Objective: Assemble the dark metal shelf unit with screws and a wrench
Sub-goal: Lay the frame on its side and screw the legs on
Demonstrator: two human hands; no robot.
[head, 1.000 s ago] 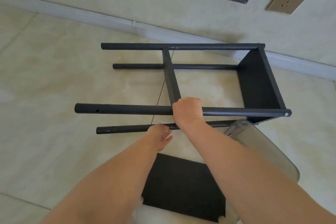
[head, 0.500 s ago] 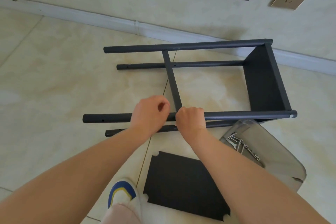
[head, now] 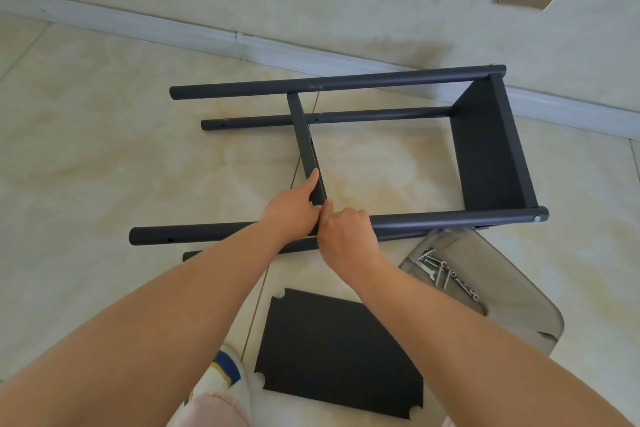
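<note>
1. Left hand (head: 289, 210): forefinger out straight along the left face of the middle shelf (head: 306, 146), other fingers curled at the shelf's near corner. It touches and steadies; nothing visibly pinched.
2. Right hand (head: 346, 230): fingers curled over the near post (head: 450, 220), thumb up against the shelf corner. Grips the post; whether a screw sits under the fingers, cannot tell.
3. Both hands meet at one joint: near end of the shelf against the near post. Neither hand is nearer; the thumbs are touching or nearly so.
4. Frame (head: 491, 149) lies on its side on the floor (head: 104, 166), posts running left–right; the shelf's long axis runs away from the hands toward the far post (head: 329, 83).
5. Judgement: the corner is being lined up with the post hole; a screw goes in next.
6. Screws (head: 446, 277) lie in a clear tray (head: 512, 315), right of the right forearm, near it. Spare panel (head: 339, 354) lies flat between the forearms.
</note>
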